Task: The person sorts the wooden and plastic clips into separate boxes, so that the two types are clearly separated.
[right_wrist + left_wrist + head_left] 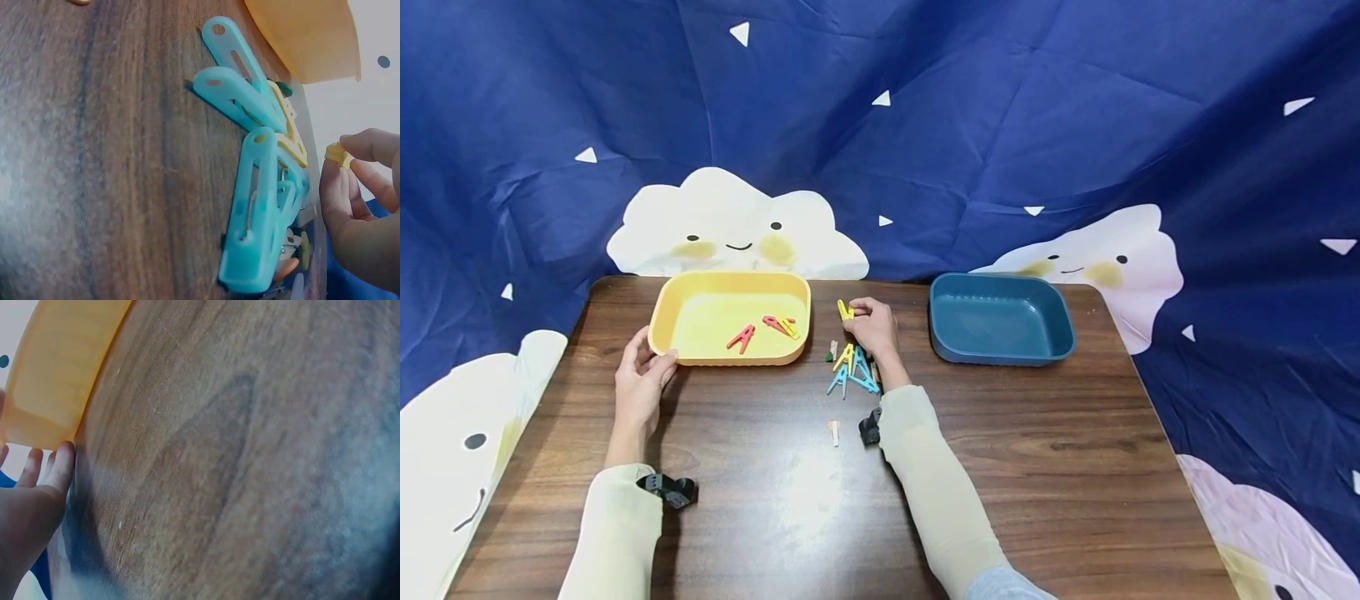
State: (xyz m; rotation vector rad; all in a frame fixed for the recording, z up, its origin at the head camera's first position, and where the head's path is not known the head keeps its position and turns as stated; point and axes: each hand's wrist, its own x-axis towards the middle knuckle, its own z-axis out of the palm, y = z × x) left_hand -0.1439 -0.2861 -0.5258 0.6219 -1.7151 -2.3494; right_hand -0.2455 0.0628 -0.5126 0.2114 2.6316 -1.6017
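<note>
At the yellow bin's [730, 362] front left corner, my left hand [640, 387] rests its fairly straight fingertips against the wall. Inside that bin lie two red clothespins and a yellow one [791, 329]. My right hand [874, 327] pinches a yellow clothespin [846, 309] between thumb and fingers, to the right of the bin. Just in front of this hand is a loose pile: blue clothespins [253, 206] and a yellow clothespin [846, 358]. The right wrist view shows the pinched clothespin mostly covered by fingers.
A dark blue bin [1000, 358] stands at the back right of the wooden table [1045, 467]. One small pale clothespin [834, 432] lies nearer the front, and another small clip [832, 351] lies left of the pile. A blue patterned cloth [970, 150] hangs behind the table.
</note>
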